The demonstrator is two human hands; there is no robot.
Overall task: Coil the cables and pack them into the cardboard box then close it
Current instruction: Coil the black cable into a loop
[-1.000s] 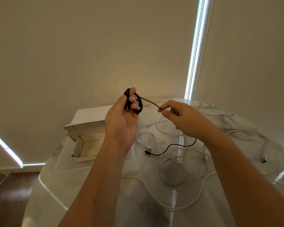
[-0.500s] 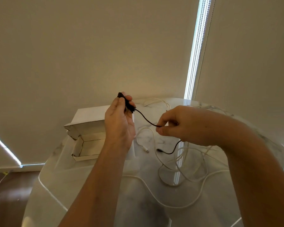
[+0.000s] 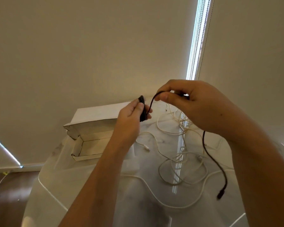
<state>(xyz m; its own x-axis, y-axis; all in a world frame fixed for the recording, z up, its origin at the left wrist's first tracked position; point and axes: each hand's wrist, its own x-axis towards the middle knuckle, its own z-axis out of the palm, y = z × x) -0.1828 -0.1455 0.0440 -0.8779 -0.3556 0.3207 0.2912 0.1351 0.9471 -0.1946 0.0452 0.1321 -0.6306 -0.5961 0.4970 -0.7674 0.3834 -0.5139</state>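
Two bare arms reach forward over a pale, glossy desk [image 3: 92, 182], seen from above and behind. The left hand [image 3: 129, 118] is closed around a small bundle of coiled black cable [image 3: 142, 110], held upright between thumb and fingers above the desk. From that bundle a single strand arcs up and to the right into the right hand [image 3: 193, 104], which is raised a little higher and pinches the strand between thumb and forefinger. The rest of the black cable passes behind the right hand, comes out below the wrist and hangs down in a loose curve, ending in a dark plug [image 3: 220, 194] that dangles close to the desk near the right forearm.

Beneath and between the hands, several white cables [image 3: 179, 163] lie uncoiled on the desk in tangled loops, some crossing one another, with small white plugs visible at a few ends. One long white strand runs across the desk nearer the camera.

To the left of the left forearm sits the cardboard box [image 3: 88, 149], open and pale inside, its lid [image 3: 98, 112] folded back toward the wall. No cable shows in the visible part of it.

Beyond the desk are plain beige blinds [image 3: 88, 54] with bright slits of daylight between them, and dark wooden floor [image 3: 11, 194] at lower left.
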